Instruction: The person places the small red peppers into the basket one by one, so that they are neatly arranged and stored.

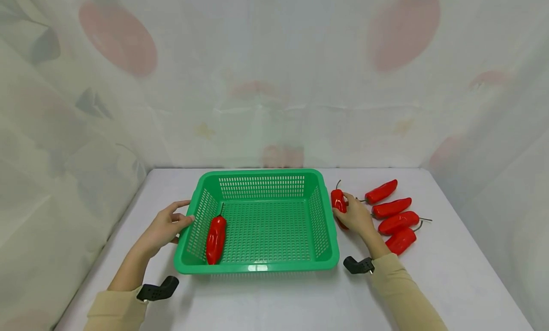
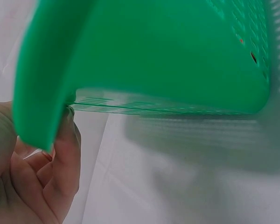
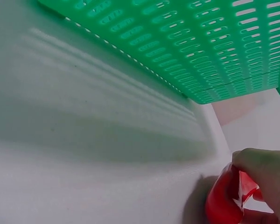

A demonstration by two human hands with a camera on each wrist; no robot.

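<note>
A green plastic basket (image 1: pixel 296 266) with slotted walls stands in the middle of the white table. My left hand (image 1: pixel 160 228) grips its left rim; in the left wrist view the thumb side and curled fingers (image 2: pixel 67 163) lie on either side of the rim. Inside, along the left wall, rests one long red pepper (image 1: pixel 216 240), its stem toward the back. Just outside the right wall, my right hand (image 1: pixel 357 218) pinches another red pepper (image 1: pixel 338 201) between thumb and fingers. In the right wrist view that pepper (image 3: pixel 221 198) is low by the table, partly hidden by the hand.
Several more red peppers (image 1: pixel 391 207) lie in a loose column right of my right hand, the nearest partly covered by the wrist. A patterned curtain (image 1: pixel 274 126) closes off the table's back edge and both sides. Each wrist wears a black camera (image 1: pixel 358 265).
</note>
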